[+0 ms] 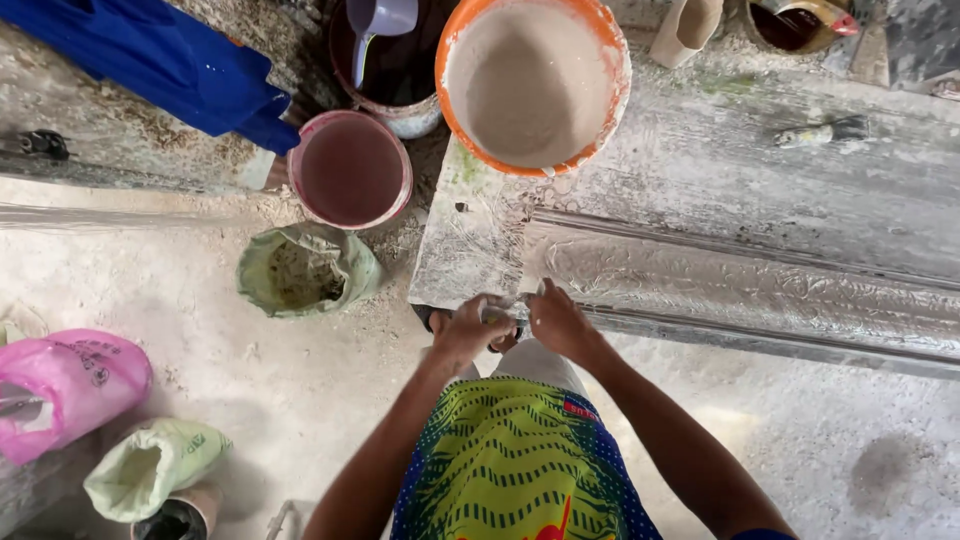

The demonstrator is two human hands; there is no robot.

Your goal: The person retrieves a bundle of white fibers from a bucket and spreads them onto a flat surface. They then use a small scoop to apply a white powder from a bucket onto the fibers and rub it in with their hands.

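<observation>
A long grey moulded slab (720,250) with ridged profile lies across the floor, its near end in front of me. My left hand (468,330) and my right hand (558,318) meet at that end's lower edge. Both pinch a small pale object (503,310) between them; what it is cannot be made out. An orange bucket (610,90) of pale beige slurry stands on the slab's far side.
A pink bucket (350,168) of dark reddish liquid and a dark bucket with a lilac scoop (375,25) stand at left. A green sack (305,270) lies open below them. A pink bag (70,385), another green sack (150,465) and blue cloth (170,60) lie nearby.
</observation>
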